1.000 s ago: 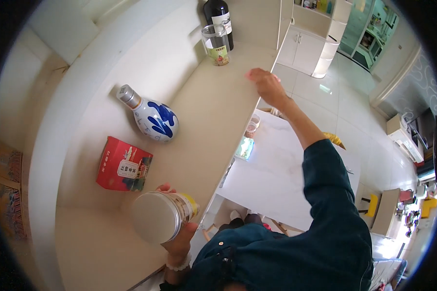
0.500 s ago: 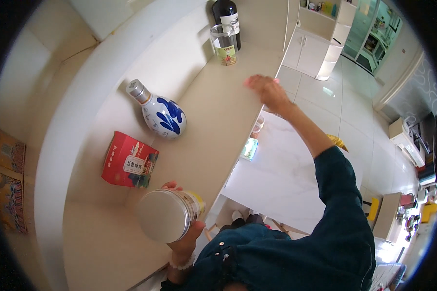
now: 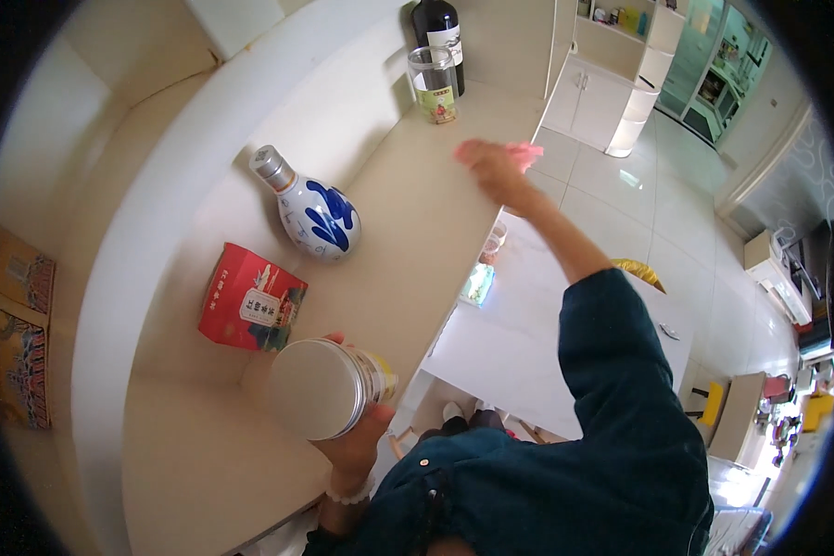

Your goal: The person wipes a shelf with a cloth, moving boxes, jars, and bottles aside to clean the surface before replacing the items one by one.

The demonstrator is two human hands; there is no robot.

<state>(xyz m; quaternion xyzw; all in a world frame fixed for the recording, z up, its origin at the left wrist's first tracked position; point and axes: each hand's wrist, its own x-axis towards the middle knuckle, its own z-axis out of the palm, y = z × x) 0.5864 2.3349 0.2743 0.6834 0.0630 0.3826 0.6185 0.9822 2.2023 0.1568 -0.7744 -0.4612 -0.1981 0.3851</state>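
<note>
Right hand (image 3: 497,174) shifted inward over shelf (image 3: 412,190), seemingly gripping pink cloth (image 3: 528,155) beneath, left hand (image 3: 355,447) holding jar (image 3: 320,389)

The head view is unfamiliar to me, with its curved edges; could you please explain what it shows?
There is no robot here: a person works with two bare hands. A wide fisheye camera on the head looks down, which makes straight edges bend. The left hand holds a jar with a pale lid. The right hand, somewhat blurred, grips what looks like a pink cloth. On the shelf are a red box, a blue-and-white bottle, a clear container and, behind it, a dark bottle.
</note>
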